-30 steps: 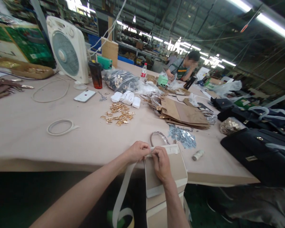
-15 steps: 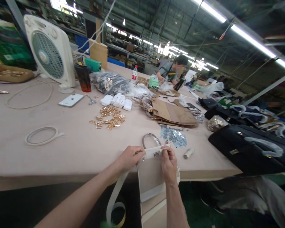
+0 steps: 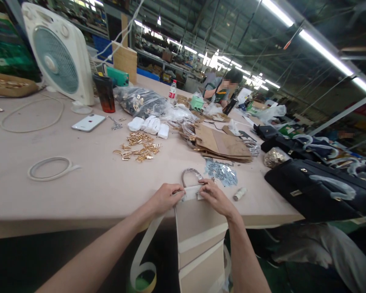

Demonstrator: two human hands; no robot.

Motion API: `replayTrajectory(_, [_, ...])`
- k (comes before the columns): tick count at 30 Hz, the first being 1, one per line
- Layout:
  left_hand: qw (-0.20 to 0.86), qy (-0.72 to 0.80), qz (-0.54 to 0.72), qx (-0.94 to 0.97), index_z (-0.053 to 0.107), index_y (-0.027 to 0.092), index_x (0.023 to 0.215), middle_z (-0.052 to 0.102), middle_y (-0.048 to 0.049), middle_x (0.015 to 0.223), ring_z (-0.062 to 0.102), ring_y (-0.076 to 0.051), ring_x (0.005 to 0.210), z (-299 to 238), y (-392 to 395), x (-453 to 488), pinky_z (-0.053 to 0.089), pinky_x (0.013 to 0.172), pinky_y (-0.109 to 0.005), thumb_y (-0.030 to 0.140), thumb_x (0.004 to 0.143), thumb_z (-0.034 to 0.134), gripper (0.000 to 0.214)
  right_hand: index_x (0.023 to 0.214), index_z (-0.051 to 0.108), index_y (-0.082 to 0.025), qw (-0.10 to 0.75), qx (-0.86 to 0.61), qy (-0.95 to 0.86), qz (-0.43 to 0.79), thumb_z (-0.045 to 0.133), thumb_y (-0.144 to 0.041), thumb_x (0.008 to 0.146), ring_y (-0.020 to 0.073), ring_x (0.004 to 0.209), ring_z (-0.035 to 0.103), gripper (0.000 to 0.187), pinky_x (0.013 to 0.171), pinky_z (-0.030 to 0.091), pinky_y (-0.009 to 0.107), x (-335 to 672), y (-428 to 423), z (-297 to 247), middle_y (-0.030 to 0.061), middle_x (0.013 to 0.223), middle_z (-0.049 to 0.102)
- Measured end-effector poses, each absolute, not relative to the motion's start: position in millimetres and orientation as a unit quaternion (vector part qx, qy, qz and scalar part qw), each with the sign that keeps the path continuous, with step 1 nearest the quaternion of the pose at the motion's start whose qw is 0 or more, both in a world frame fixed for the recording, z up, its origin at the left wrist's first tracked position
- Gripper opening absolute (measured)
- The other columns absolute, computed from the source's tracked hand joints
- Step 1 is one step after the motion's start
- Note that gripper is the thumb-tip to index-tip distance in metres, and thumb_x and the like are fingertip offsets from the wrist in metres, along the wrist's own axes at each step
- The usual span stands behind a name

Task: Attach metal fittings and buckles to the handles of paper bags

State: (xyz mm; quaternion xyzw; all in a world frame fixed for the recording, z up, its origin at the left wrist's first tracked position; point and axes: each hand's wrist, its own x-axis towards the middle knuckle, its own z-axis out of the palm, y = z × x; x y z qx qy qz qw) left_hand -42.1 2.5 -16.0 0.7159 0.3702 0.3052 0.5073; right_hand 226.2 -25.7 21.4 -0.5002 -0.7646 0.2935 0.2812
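Note:
A beige bag panel [image 3: 201, 221] hangs over the table's front edge, its top end lying on the tabletop. A looped handle [image 3: 191, 171] stands up from that end. White tape [image 3: 190, 193] runs across the panel's top, with a small metal piece partly visible near the right fingers. My left hand [image 3: 167, 198] pinches the top left corner, fingers closed. My right hand [image 3: 215, 196] grips the top right edge, thumb below and fingers above. From beneath my left wrist a white strip [image 3: 146, 244] curls down to a tape roll [image 3: 146, 278].
Gold buckles [image 3: 140, 146] are heaped ahead, with a phone [image 3: 88, 122] and tape ring [image 3: 49, 168] to the left. Bluish metal pieces [image 3: 221, 171], a small roll [image 3: 240, 194] and brown panels [image 3: 222, 142] lie right. Black bags [image 3: 317, 191] line the right side; a person [image 3: 221, 89] sits beyond.
My right hand has shifted up and left along the panel's top edge, its forearm now angled outward. My left hand keeps its pinch. More of the lower panel shows, and the view has shifted slightly.

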Motion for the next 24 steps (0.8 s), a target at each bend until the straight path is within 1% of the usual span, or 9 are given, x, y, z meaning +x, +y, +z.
replayTrajectory(4, [0.503,0.371,0.309,0.717,0.075,0.016,0.092,0.061,0.0019,0.059,0.05,-0.011,0.053,-15,2,-43,0.036,0.054,-0.021,0.039,0.093,0.057,0.03,0.094,0.073,-0.024,0.268,-0.494,-0.777,0.283,0.06,-0.036,0.101,0.0263,0.131,0.054,0.019,0.116,0.038,0.05,227,-20,19,0.0092,0.134,0.06])
replayTrajectory(10, [0.502,0.37,0.313,0.717,0.076,0.015,0.093,0.062,0.0017,0.06,0.05,-0.011,0.055,-14,2,-43,0.036,0.055,-0.021,0.038,0.093,0.057,0.03,0.095,0.072,-0.023,0.254,-0.496,-0.781,0.281,0.059,-0.035,0.101,0.0267,0.132,0.052,0.019,0.116,0.036,0.05,229,-19,14,0.0097,0.136,0.058])
replayTrajectory(14, [0.498,0.367,0.318,0.718,0.076,0.015,0.091,0.061,0.0022,0.06,0.05,-0.012,0.056,-13,2,-42,0.037,0.056,-0.021,0.038,0.093,0.057,0.03,0.096,0.071,-0.022,0.248,-0.496,-0.785,0.276,0.058,-0.034,0.101,0.0262,0.132,0.051,0.018,0.116,0.036,0.047,228,-18,13,0.0103,0.137,0.057])
replayTrajectory(18, [0.492,0.365,0.322,0.722,0.076,0.016,0.09,0.061,0.0026,0.06,0.051,-0.012,0.057,-13,2,-42,0.037,0.056,-0.021,0.037,0.093,0.057,0.029,0.096,0.07,-0.022,0.249,-0.5,-0.783,0.271,0.058,-0.031,0.101,0.0255,0.133,0.051,0.016,0.116,0.036,0.045,226,-18,13,0.0101,0.137,0.057])
replayTrajectory(24, [0.493,0.366,0.324,0.72,0.075,0.016,0.091,0.061,0.0027,0.06,0.05,-0.011,0.055,-16,3,-42,0.036,0.054,-0.021,0.038,0.093,0.057,0.029,0.095,0.07,-0.023,0.259,-0.5,-0.785,0.258,0.057,-0.033,0.102,0.0261,0.131,0.051,0.018,0.116,0.037,0.047,225,-20,10,0.0103,0.136,0.058])
